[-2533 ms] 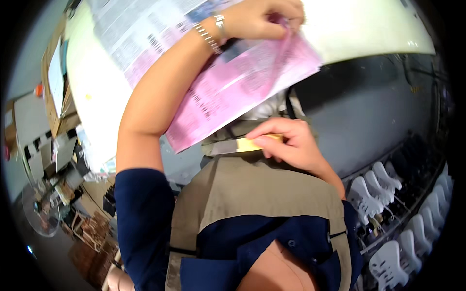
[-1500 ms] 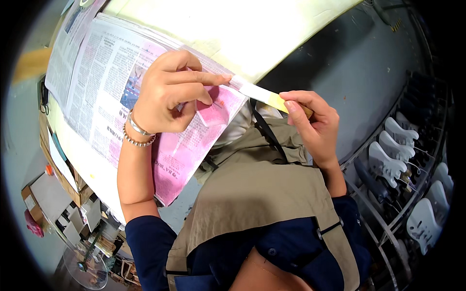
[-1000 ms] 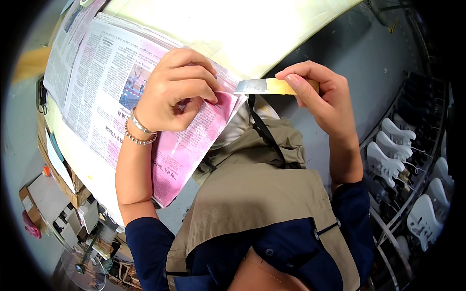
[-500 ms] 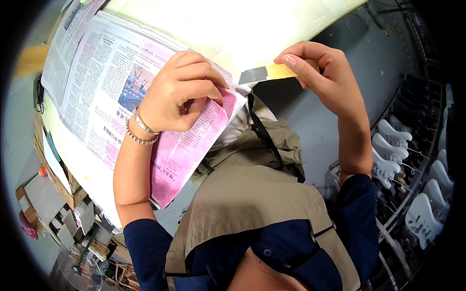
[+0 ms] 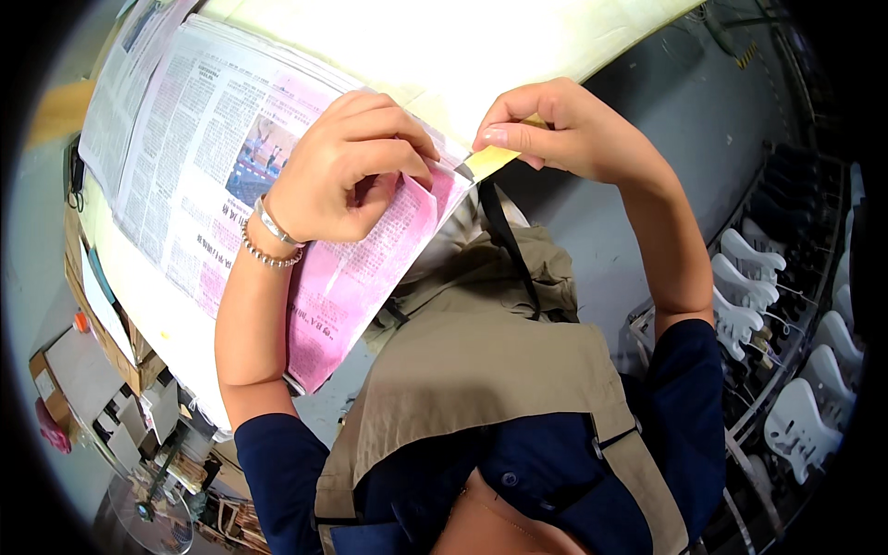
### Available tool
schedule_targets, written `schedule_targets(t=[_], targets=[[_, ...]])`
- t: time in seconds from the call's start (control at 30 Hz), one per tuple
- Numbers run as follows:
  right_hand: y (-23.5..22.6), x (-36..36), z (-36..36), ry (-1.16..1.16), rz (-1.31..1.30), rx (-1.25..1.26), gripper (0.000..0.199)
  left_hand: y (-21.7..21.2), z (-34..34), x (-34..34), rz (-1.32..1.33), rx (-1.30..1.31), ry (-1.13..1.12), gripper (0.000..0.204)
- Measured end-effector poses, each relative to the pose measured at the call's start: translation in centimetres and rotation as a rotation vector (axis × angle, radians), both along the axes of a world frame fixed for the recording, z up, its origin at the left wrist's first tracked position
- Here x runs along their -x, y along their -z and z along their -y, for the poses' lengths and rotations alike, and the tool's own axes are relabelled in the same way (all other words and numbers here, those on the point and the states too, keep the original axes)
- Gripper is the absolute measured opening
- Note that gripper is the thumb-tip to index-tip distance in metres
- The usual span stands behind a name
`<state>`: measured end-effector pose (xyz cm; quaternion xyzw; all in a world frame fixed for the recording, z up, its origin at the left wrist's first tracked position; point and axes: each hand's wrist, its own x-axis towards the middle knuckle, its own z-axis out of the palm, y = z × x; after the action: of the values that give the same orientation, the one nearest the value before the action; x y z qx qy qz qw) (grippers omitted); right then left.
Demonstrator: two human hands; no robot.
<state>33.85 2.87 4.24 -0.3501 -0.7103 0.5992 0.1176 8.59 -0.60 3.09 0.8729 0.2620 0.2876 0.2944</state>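
My left hand (image 5: 365,166) is closed, its curled fingertips at the edge of a pink-stained newspaper (image 5: 356,277). A corner of the paper stands up at those fingertips; the thumb is mostly hidden. Between the thumb and fingers of my right hand (image 5: 546,129) is a narrow yellow strip (image 5: 492,161) with a dark grey end (image 5: 465,170). That grey end is at the right corner of the newspaper stack, close to my left fingertips. Whether it touches the paper I cannot tell.
More newspaper (image 5: 176,120) covers the left of the pale yellow table (image 5: 444,46). White guitar-shaped bodies (image 5: 800,425) hang on a rack at the right. A fan (image 5: 148,509) and cardboard boxes (image 5: 55,388) stand lower left.
My right hand has moved left with the yellow strip, bringing its grey end to the newspaper corner; less of the grey end shows. My left hand has shifted only slightly.
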Motion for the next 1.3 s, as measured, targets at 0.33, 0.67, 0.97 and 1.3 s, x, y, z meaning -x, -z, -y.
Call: schedule_targets(t=[0.33, 0.67, 0.97, 1.3], targets=[[-0.5, 0.5, 2.3, 0.057, -0.009, 0.120, 0.021, 0.7, 0.0, 0.5, 0.111, 0.081, 0.000, 0.022], [1.2, 6.6, 10.0, 0.015, -0.081, 0.431, 0.015, 4.1, -2.2, 2.2, 0.666, 0.611, 0.207, 0.019], [0.7, 12.9, 16.1, -0.187, -0.078, 0.612, 0.018, 4.9, -3.8, 3.0, 1.005, 0.703, 0.276, 0.012], [1.0, 10.4, 16.0, -0.278, -0.179, 0.446, 0.018, 4.4, -3.4, 3.6, 0.789, 0.750, 0.243, 0.030]])
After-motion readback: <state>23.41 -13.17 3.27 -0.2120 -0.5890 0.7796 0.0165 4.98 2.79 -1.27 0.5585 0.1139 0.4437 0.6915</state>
